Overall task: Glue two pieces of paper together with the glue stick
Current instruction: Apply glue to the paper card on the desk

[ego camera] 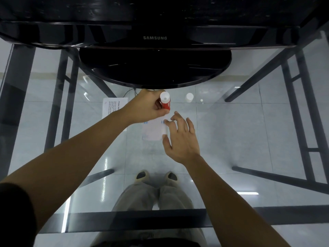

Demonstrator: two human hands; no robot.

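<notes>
A red and white glue stick [166, 102] is gripped in my left hand [147, 106], its tip pointing down onto the top edge of a small white paper [154, 130] with blue marks that lies on the glass table. My right hand [179, 138] rests on that paper's right edge, fingers spread, pressing it flat with fingertips and thumb. A second, larger printed paper [112, 108] lies to the left, partly under my left wrist. The white glue cap [189, 97] stands alone on the glass to the right of the stick.
A black Samsung monitor [154, 38] with a round black base [154, 68] stands just behind my hands. The glass table top [240, 131] shows the dark metal frame, the tiled floor and my legs beneath. The table's front bar [142, 220] runs across near me.
</notes>
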